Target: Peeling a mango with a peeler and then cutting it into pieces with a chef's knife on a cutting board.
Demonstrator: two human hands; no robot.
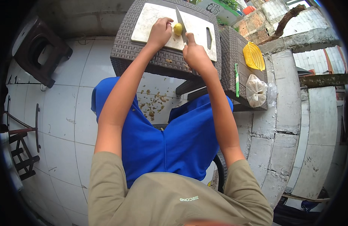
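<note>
My right hand [197, 55] grips a kitchen knife [180, 21] by its handle, the index finger laid along the blade. Close against the blade's left side, a small round yellow-green fruit or vegetable [178, 29] rests on a white plastic cutting board [148, 21]. My left hand [162, 31] is just left of that piece, its fingers bent; whether a fingertip touches it I cannot tell. The board lies on a brown woven-pattern table [123, 42].
Right of the table, a woven-pattern surface [229, 48] bears a yellow plastic basket [253, 56], a green-handled peeler [237, 80] and a knotted plastic bag [256, 91]. Peelings [157, 103] lie on the tiled floor between my legs. A brown plastic stool [40, 52] stands left.
</note>
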